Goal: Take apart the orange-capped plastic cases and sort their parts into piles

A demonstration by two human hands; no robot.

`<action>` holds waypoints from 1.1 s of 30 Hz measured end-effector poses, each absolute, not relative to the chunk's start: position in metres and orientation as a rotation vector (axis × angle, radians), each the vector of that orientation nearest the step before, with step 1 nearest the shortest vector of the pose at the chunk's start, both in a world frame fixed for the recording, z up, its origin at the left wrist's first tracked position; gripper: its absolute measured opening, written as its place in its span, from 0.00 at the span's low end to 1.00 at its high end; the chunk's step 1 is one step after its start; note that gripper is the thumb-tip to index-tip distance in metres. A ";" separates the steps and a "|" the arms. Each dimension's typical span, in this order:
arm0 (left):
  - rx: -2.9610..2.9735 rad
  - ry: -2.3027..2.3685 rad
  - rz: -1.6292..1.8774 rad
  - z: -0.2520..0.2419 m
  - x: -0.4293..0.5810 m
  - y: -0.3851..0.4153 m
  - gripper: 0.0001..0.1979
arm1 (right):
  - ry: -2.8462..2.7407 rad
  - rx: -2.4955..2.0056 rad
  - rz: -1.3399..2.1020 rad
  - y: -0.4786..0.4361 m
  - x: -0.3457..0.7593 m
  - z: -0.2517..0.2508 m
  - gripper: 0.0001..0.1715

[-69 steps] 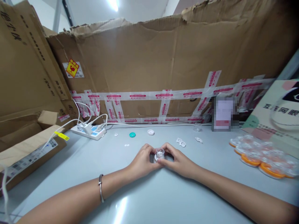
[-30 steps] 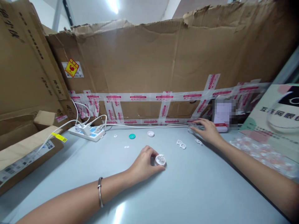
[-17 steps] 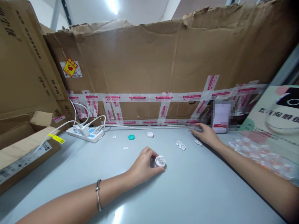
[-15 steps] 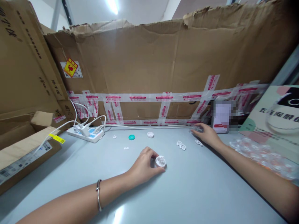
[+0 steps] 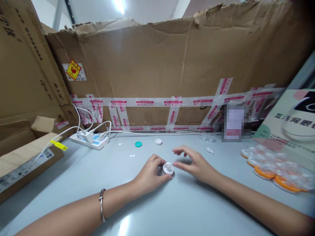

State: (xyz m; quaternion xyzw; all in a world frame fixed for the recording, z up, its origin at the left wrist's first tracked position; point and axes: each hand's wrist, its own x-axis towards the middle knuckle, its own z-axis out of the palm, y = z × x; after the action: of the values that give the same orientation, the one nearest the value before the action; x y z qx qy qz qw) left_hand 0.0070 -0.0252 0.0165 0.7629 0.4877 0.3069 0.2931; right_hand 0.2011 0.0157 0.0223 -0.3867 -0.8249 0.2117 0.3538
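Observation:
My left hand (image 5: 153, 170) is closed around the rim of a round white plastic part (image 5: 168, 168), with small gear-like pieces standing up inside it. My right hand (image 5: 195, 164) hovers just right of that part, thumb and fingers apart, with nothing visible between them. Beyond the hands lie a white ring-shaped disc (image 5: 158, 141), a green disc (image 5: 138, 144), two tiny white discs (image 5: 132, 156) and a small white piece (image 5: 120, 144). A small white plastic piece (image 5: 209, 150) lies behind my right hand.
Clear plastic pieces (image 5: 207, 137) lie at the back, near a blurred phone (image 5: 234, 123). Several clear-topped orange items (image 5: 275, 170) sit at right, by a printed board (image 5: 290, 121). A power strip (image 5: 90, 140) and an open carton (image 5: 29, 157) stand left; a cardboard wall (image 5: 147, 68) closes the back.
My right hand has left the clear pieces at the back and come left and nearer, beside the white part. It now covers where white wheel-like pieces lay. My left hand stays put.

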 end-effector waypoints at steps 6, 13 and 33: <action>2.062 1.283 0.838 0.016 0.008 -0.024 0.10 | -2.167 -0.883 0.763 -0.002 0.178 0.013 0.05; 2.077 1.331 0.851 0.017 0.012 -0.024 0.08 | -2.143 -0.823 0.722 -0.005 0.182 0.010 0.06; 2.027 1.237 0.874 0.020 0.003 -0.032 0.23 | -1.560 -0.903 1.218 0.004 0.180 0.016 0.27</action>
State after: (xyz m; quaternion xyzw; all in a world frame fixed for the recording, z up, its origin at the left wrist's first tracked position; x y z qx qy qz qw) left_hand 0.0029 -0.0324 0.0202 0.7640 0.4661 0.3295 0.3008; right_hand 0.1799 0.0039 0.0157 -0.3676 -0.6350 0.4958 0.4646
